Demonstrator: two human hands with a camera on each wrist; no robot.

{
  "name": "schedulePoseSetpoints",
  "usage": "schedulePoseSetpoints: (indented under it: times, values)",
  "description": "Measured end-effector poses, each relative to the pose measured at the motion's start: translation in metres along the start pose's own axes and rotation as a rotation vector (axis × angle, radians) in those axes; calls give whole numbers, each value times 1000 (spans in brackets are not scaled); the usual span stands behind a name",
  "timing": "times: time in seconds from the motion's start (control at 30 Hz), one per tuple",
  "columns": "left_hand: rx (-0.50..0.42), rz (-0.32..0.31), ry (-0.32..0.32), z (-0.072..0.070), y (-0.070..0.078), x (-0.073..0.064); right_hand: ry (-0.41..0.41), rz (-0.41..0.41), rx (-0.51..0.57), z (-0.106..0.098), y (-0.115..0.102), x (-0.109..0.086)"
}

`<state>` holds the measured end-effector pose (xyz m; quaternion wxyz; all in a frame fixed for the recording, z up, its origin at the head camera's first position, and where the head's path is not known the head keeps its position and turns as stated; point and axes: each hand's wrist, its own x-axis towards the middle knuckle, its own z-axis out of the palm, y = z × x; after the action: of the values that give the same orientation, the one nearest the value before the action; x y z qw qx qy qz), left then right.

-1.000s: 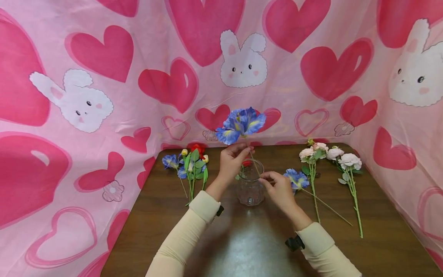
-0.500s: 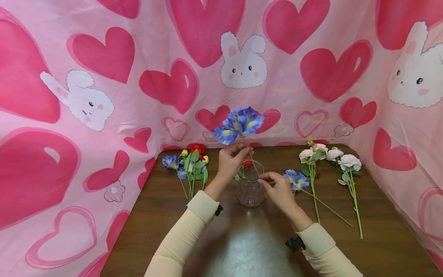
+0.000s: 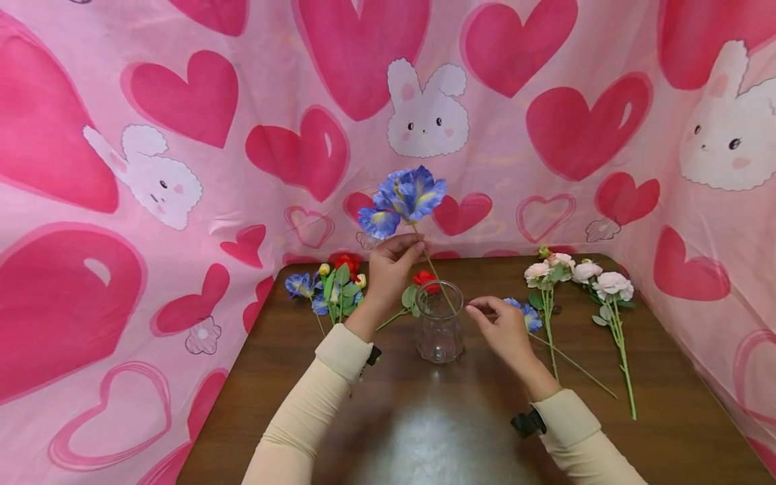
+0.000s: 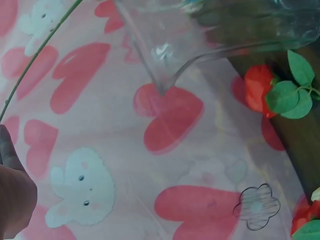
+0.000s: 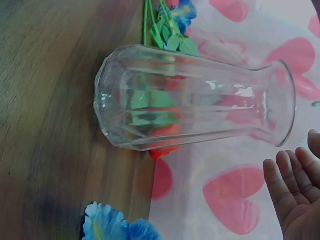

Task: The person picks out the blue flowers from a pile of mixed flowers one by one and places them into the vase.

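In the head view, my left hand (image 3: 388, 276) pinches the thin green stem of a blue iris (image 3: 412, 193) just below its bloom. The stem slants down to the right, over the mouth of a clear glass vase (image 3: 439, 345) standing upright. In the right wrist view, the stem's end (image 5: 315, 104) shows just beyond the vase rim, apart from it. My right hand (image 3: 502, 331) is right of the vase, fingers loosely bent, holding nothing. In the left wrist view, the iris stem (image 4: 40, 52) runs up from my fingertips; the bloom is out of that view.
A red rose (image 3: 425, 280) lies behind the vase. Left of it are a blue iris (image 3: 298, 284), another red flower (image 3: 345, 261) and yellowish buds. On the right lie pale pink flowers (image 3: 612, 283) and a partly hidden blue iris (image 3: 531, 318). A heart-patterned cloth hangs behind the table (image 3: 461, 431).
My right hand has let go of the stem's lower part and moved a little right. My left hand has carried the iris up and left, uncovering the red rose.
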<state>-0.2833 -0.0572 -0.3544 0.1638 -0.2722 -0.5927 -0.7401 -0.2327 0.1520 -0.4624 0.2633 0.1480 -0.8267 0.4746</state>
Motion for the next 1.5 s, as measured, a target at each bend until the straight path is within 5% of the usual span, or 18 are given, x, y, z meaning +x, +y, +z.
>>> schedulePoseSetpoints:
  times: [0.2, 0.5, 0.7, 0.87, 1.23, 1.5]
  values:
    - [30, 67, -4, -5, 7, 8, -54, 78, 17, 1, 5, -1]
    - [85, 20, -14, -9, 3, 9, -224, 187, 56, 13, 12, -4]
    - [194, 2, -28, 0, 16, 0, -300, 189, 4, 20, 19, -6]
    - [215, -14, -54, 3, 12, -5, -304, 172, -1, 28, 24, -7]
    - [283, 163, -165, 7, -9, -13, -270, 139, 38, 45, 30, -7]
    - [377, 117, -157, 11, -19, -19, -274, 142, 101, 54, 34, -7]
